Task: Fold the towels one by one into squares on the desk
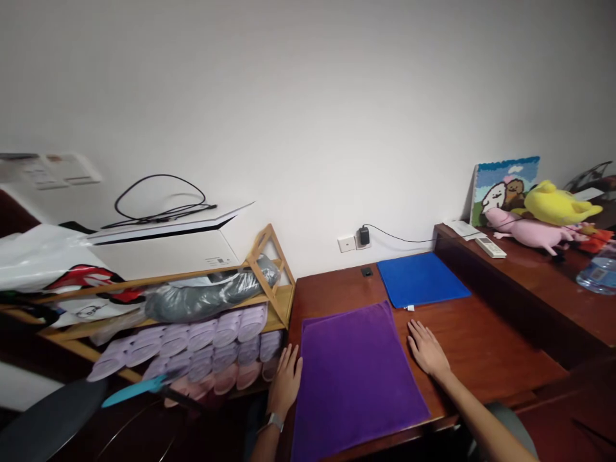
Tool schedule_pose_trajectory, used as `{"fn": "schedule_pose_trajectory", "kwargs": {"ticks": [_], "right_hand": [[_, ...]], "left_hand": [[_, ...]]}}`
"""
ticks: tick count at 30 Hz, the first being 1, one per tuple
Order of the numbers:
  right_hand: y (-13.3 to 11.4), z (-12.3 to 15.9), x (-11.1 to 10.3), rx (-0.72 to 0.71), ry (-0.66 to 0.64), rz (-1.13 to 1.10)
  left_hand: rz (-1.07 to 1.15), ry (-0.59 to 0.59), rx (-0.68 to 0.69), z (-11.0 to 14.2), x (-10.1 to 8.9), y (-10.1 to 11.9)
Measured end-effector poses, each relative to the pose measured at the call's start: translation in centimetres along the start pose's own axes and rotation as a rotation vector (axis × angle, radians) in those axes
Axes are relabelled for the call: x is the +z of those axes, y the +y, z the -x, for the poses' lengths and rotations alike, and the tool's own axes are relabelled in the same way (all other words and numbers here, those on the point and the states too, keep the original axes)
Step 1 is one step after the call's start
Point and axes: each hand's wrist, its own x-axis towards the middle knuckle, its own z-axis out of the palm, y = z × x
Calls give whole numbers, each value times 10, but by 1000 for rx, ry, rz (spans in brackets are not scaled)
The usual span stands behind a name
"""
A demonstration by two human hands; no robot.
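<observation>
A purple cloth [353,378] lies spread flat on the brown wooden desk [500,340], its near left part reaching the desk's front edge. My left hand [286,380], with a watch on the wrist, rests beside the cloth's left edge, fingers stretched out and holding nothing. To the right of the cloth, my right hand [427,350] lies palm down on the bare wood, fingers extended. Behind it is a folded blue cloth [423,279] with a small white tag at its front edge. Neither hand grips a cloth.
At left, a wooden rack [274,276] holds several lilac slippers [216,330], a white box [168,253] and a coiled black cable [161,215]. A raised ledge on the right bears plush toys [529,231], a remote [491,248] and a bottle [599,273]. A black charger [364,235] sits in the wall socket.
</observation>
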Motion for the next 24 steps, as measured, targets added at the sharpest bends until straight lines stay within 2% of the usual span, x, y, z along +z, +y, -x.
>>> {"fn": "schedule_pose_trajectory", "kwargs": {"ticks": [5, 14, 17, 22, 24], "right_hand": [[2, 1, 0, -5, 18, -15], [1, -3, 1, 26, 62, -34], [-12, -25, -4, 81, 82, -66], [-39, -82, -1, -50, 4, -183], [-45, -98, 6, -36, -10, -184]], "left_hand": [[36, -32, -36, 1, -8, 6], [59, 9, -45, -1, -7, 7], [40, -1, -44, -1, -7, 7], [10, -6, -34, 0, -8, 6], [-4, -3, -29, 0, -8, 5]]}}
